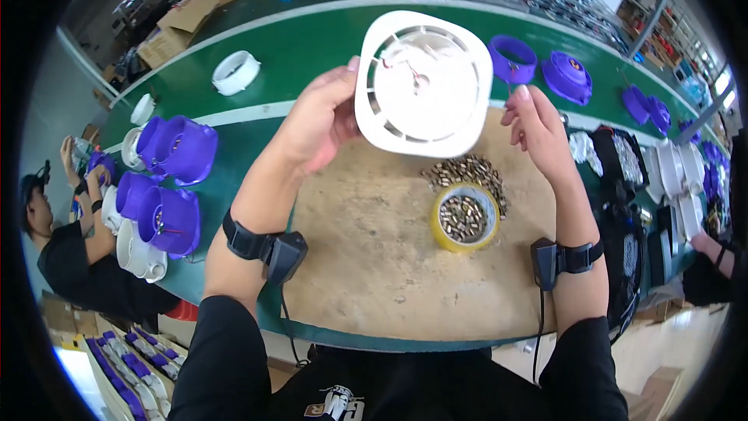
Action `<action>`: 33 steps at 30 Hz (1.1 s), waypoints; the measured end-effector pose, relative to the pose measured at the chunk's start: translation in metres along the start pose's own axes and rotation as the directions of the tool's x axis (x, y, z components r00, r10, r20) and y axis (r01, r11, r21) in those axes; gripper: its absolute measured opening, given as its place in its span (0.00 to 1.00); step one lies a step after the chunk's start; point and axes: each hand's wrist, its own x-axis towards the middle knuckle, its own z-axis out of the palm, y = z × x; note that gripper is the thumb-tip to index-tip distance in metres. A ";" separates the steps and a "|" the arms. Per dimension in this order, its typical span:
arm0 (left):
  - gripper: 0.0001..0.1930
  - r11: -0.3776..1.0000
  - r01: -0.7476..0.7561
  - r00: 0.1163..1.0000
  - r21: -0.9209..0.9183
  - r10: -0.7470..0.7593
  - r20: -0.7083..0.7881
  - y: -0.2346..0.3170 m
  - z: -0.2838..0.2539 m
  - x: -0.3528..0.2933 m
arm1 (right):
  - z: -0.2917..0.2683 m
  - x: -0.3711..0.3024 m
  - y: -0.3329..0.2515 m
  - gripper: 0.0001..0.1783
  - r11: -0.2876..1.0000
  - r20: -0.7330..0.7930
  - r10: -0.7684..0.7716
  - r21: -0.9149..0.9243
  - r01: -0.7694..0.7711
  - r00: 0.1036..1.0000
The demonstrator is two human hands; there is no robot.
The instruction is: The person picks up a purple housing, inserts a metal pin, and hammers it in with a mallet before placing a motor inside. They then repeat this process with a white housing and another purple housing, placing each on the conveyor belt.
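Observation:
My left hand (331, 113) grips the left side of a white rounded-square plastic housing (425, 140), raised above the board with its hollow inside showing. Slots run around its inner rim, and a thin reddish wire lies inside it. Just off the housing's right edge is my right hand (534, 129), its fingers curled into a pinch; whatever may be between them is too small to make out. Below the housing, a yellow tape roll (446, 238) holds many small metal cylinders (463, 220). More of these metal cylinders (475, 171) lie in a heap behind it.
A brown board (366, 265) covers the bench before me. Purple housings (175, 222) stand at the left, others (512, 58) behind on the green belt (304, 54), beside a white ring-shaped part (236, 72). A black bag (615, 156) sits at right. A co-worker (86, 242) works at left.

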 end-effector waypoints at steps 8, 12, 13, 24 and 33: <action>0.32 0.906 0.423 0.880 -0.005 -0.409 0.240 -0.049 0.034 -0.035 | -0.030 -0.041 -0.046 0.32 0.873 0.312 0.480 -0.265 -0.410 0.820; 0.36 0.833 0.308 0.874 0.459 -0.439 0.210 -0.055 0.034 -0.044 | -0.038 -0.056 -0.033 0.33 0.844 0.423 0.535 -0.248 -0.475 0.731; 0.36 0.831 0.309 0.869 0.462 -0.444 0.218 -0.050 0.031 -0.042 | -0.040 -0.058 -0.028 0.33 0.841 0.416 0.541 -0.246 -0.482 0.731; 0.12 0.480 -0.286 0.954 0.829 0.229 0.196 -0.068 -0.024 0.030 | -0.062 -0.052 0.004 0.28 0.872 0.077 0.452 -0.247 -0.423 0.889; 0.06 -0.069 -0.330 0.934 0.941 0.118 0.336 -0.089 -0.029 0.059 | -0.083 -0.047 0.087 0.15 0.521 -0.324 -0.162 -0.830 -0.198 0.932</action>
